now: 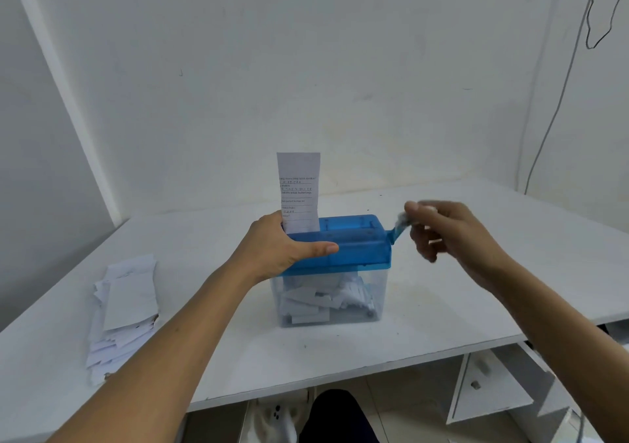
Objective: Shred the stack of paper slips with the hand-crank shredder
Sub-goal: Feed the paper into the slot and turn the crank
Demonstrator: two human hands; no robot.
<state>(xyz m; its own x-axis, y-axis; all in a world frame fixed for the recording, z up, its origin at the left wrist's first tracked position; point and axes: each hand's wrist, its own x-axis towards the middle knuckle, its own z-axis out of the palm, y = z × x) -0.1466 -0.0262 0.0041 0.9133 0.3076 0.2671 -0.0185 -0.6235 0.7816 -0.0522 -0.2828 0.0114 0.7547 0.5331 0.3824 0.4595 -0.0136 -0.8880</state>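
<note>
White counter (442, 306) is carrying it all. Blue-topped shredder (357, 248) is sitting mid-counter, its clear bin (326, 301) partly filling w/ strips, so prob. a good few slips done. Stack (122, 310) is lying at left, plenty to go. One slip (299, 187) is standing upright in the slot. Left grip (282, 248) is clamping the shredder's lid, thumb along the front. Right grip (449, 235), blurred, is pinching the crank (400, 226).
</note>
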